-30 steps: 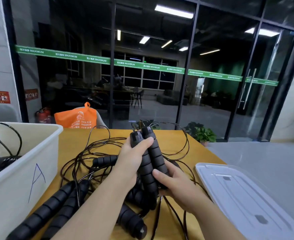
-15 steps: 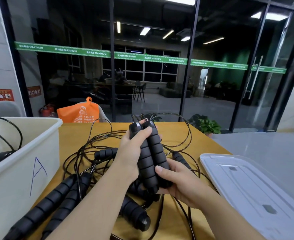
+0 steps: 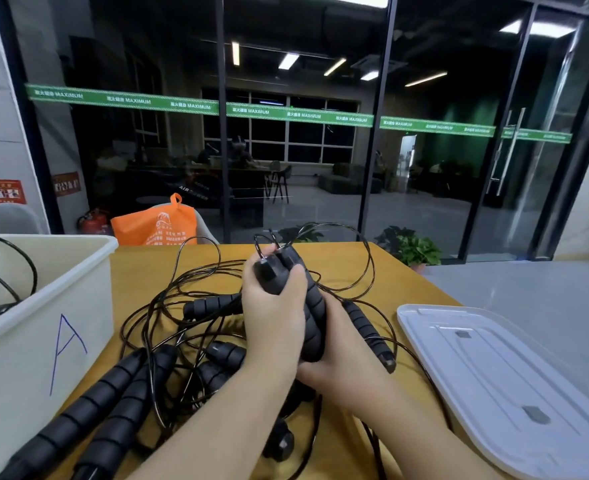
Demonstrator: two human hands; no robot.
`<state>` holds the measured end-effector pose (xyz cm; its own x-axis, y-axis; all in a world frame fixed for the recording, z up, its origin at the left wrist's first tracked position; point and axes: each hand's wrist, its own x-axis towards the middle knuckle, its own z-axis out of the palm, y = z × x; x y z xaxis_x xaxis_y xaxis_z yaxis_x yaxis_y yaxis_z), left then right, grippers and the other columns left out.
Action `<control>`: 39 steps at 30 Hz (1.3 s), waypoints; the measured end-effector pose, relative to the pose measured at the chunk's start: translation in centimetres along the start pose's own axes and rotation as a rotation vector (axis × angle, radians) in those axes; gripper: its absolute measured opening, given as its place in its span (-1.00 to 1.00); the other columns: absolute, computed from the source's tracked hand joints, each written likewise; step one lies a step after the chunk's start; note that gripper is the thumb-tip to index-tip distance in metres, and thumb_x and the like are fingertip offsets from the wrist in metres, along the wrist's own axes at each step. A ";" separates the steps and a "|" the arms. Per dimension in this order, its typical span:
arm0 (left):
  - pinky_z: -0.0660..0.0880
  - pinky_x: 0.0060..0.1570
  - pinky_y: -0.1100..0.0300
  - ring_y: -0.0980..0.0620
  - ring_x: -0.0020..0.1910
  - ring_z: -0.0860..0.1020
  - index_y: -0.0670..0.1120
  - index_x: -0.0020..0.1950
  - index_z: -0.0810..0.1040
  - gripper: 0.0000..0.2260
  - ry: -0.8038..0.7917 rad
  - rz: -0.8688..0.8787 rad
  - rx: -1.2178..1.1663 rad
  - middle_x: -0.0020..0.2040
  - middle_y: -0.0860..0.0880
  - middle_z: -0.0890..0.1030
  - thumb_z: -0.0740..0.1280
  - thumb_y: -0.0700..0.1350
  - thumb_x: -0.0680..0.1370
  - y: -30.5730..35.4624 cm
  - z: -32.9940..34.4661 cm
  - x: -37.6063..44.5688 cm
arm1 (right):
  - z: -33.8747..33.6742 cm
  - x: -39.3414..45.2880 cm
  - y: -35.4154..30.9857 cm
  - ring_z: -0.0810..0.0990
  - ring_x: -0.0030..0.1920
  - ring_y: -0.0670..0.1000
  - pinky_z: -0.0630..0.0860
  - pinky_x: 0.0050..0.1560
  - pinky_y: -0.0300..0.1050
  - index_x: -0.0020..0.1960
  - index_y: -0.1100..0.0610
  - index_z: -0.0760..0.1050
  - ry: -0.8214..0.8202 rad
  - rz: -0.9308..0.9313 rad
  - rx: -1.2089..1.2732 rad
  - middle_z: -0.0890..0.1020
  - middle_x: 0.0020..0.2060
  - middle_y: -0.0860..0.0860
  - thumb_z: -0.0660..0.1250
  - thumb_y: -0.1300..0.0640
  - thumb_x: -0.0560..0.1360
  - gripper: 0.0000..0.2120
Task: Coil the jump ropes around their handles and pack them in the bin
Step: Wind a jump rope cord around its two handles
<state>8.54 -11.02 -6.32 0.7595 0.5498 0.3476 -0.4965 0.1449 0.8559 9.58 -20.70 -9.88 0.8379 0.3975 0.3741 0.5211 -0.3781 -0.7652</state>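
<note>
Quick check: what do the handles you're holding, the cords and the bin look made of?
Held handles: likely matte black foam, ribbed in soft-looking rings.
Cords: thin, glossy, holding springy loops, perhaps coated wire.
Bin: smooth off-white plastic by its moulded rim; a pen-drawn A on its wall.

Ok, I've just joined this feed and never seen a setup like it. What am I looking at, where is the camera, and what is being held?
There is no machine here: a person works with bare hands, and the single camera sits on their head, looking forward and down. The left hand and right hand both have a grip on one pair of black foam jump rope handles held together, end caps up. On the yellow table lies a tangle of black cords and more handles. At left stands a white bin marked A, with some rope already inside. At right lies its white lid.
</note>
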 end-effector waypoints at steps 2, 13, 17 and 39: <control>0.49 0.03 0.23 0.29 -0.04 0.58 0.20 0.15 0.43 -0.71 -0.060 0.011 -0.003 -0.03 0.18 0.59 0.38 -0.07 0.51 0.1 0.4 -0.7 | -0.1 0.1 0.1 0.53 0.08 -0.24 0.55 0.04 -0.23 0.20 -0.22 0.28 0.109 0.040 -0.077 0.52 0.08 -0.27 0.52 0.02 0.29 -0.40; 0.01 0.44 0.27 0.20 0.50 -0.07 0.16 0.49 0.14 -0.38 -0.272 0.344 0.660 0.52 0.15 0.03 0.23 -0.32 0.55 2.9 -2.9 3.9 | -3.7 0.2 0.0 0.47 -0.32 -0.12 0.44 -0.29 -0.23 -0.18 -0.06 0.43 -0.275 0.024 0.256 0.49 -0.36 -0.13 0.33 0.26 0.17 -0.69; 0.14 0.43 -0.11 0.02 0.48 0.16 0.14 0.17 0.46 -0.82 -0.406 0.241 0.727 0.41 0.11 0.37 0.12 -0.02 0.64 3.3 -3.5 4.1 | -4.1 0.3 0.3 0.42 -0.35 -0.03 0.37 -0.35 -0.18 -0.14 0.16 0.43 -0.359 0.012 0.369 0.47 -0.36 -0.02 0.36 0.22 0.13 -0.70; 0.45 0.11 0.15 0.07 0.12 0.48 -0.01 0.57 0.04 -0.55 -0.745 0.629 1.041 0.16 0.02 0.43 0.02 -0.10 0.67 1.2 0.2 -1.5 | -4.3 0.1 -1.0 0.67 0.06 0.09 0.61 -0.14 -0.03 0.26 0.13 0.48 -0.005 0.339 1.015 0.68 0.06 0.13 0.39 -0.10 0.30 -0.41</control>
<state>6.90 -11.81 -5.75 0.7340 -0.3059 0.6064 -0.5462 -0.7966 0.2592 9.87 -23.86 -6.87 0.9117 0.4065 0.0593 -0.1202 0.4020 -0.9077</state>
